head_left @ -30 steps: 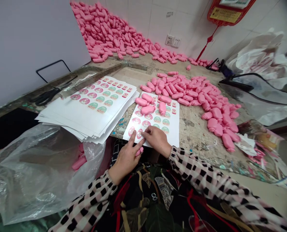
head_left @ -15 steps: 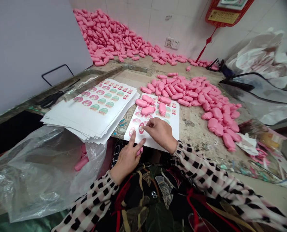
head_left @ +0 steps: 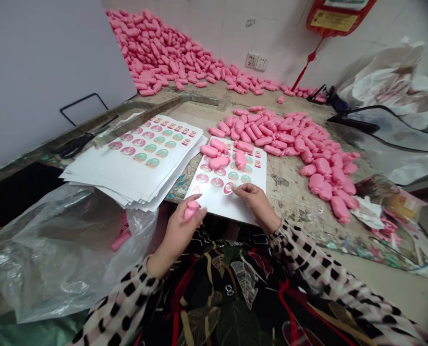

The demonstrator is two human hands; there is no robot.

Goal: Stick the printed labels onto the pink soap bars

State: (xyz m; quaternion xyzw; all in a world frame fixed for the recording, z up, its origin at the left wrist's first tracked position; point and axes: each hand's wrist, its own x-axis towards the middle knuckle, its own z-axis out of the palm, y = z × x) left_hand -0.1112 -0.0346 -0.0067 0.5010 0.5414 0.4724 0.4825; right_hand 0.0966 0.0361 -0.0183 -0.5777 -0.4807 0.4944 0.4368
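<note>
My left hand (head_left: 179,226) is closed round a small pink plastic piece (head_left: 191,209), held just below the near edge of a white sticker sheet (head_left: 218,196). My right hand (head_left: 254,198) rests on that sheet with its fingertips pinched at a round sticker (head_left: 229,187) in the nearest row. Three more pink pieces (head_left: 219,161) lie on the far end of the sheet.
A stack of sticker sheets (head_left: 134,161) lies to the left, with scissors (head_left: 73,143) beyond it. A clear plastic bag (head_left: 55,240) with pink pieces sits at lower left. Pink pieces are heaped (head_left: 300,144) at right and piled (head_left: 163,53) against the back wall.
My left hand lifted off the sheet and turned the pink piece upward. My right hand slid right along the near row to another sticker.
</note>
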